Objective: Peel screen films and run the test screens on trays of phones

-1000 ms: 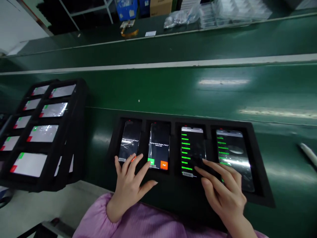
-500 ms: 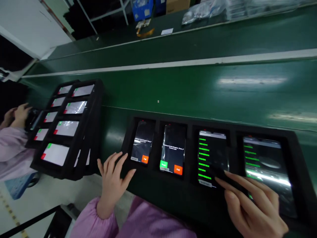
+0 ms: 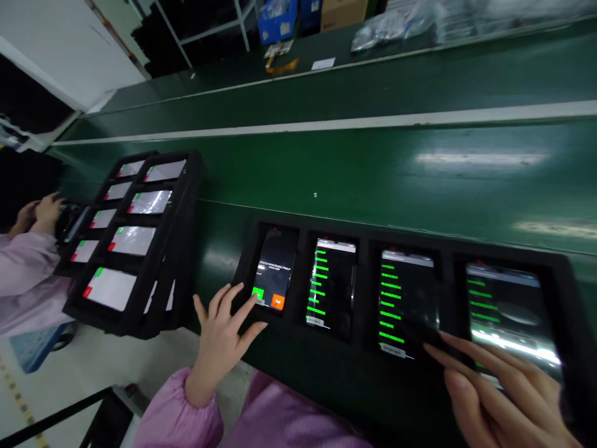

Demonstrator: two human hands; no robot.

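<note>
A black tray holds several phones in a row. On the leftmost phone are a green and an orange-red button. My left hand has its fingers spread, with the index fingertip at that green button. Green lines of text show on the second phone, the third phone and the rightmost phone. Low over the gap between the third and rightmost phones, my right hand has its fingers closed round a thin dark object, hard to make out against the tray.
Stacked black trays with white-screened phones stand at the left on the green table. Beyond them are another person's hands. Along the back lie plastic bags, a paper slip and a blue bin.
The second phone's screen has switched from buttons to green lines. A green button now shows on the leftmost phone, and my left index finger has reached it. My right hand has shifted slightly right.
</note>
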